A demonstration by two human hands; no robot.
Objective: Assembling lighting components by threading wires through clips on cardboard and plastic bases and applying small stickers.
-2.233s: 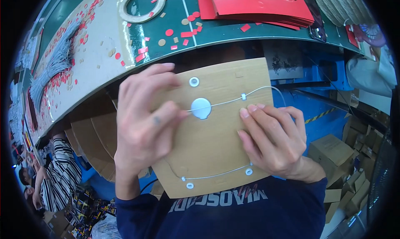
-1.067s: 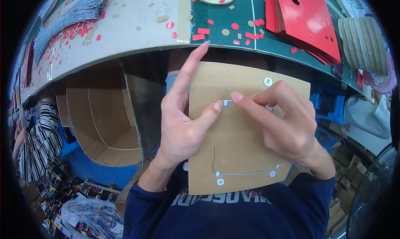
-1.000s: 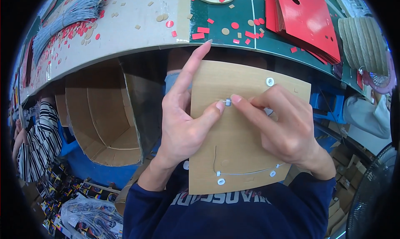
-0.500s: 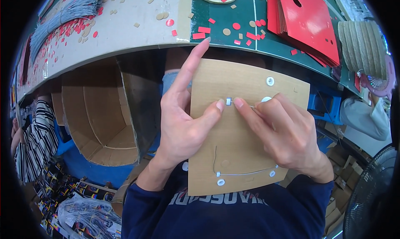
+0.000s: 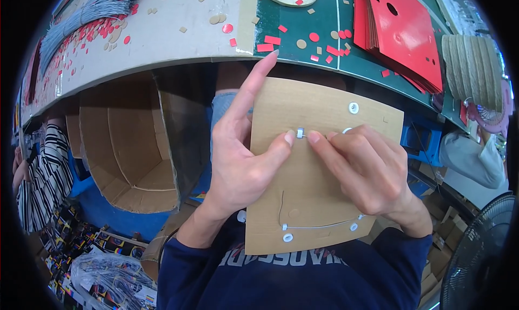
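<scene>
A brown cardboard sheet (image 5: 319, 175) is held tilted in front of my body. My left hand (image 5: 243, 158) grips its left edge, thumb on the front beside a small white clip (image 5: 300, 132), index finger stretched up past the top corner; its other fingers are hidden behind. My right hand (image 5: 373, 169) is closed over the right part of the sheet, pinching a thin wire (image 5: 305, 136) at the clip; most of that wire is hidden by the fingers. Lower down, another thin grey wire (image 5: 319, 227) runs across the sheet between small white fittings. A white round button (image 5: 353, 108) sits near the top right.
Beyond the sheet, a table (image 5: 178, 45) carries a bundle of grey wires (image 5: 86, 26), red and brown cutouts, a tape roll (image 5: 294, 1) and stacked red sheets (image 5: 403, 34). An open cardboard box (image 5: 130, 147) stands at left. A black fan (image 5: 481, 256) is at lower right.
The view has shifted slightly, moving the table and sheet a little to the right in the picture. My right fingers stay pinched beside the clip, and my left hand keeps its grip.
</scene>
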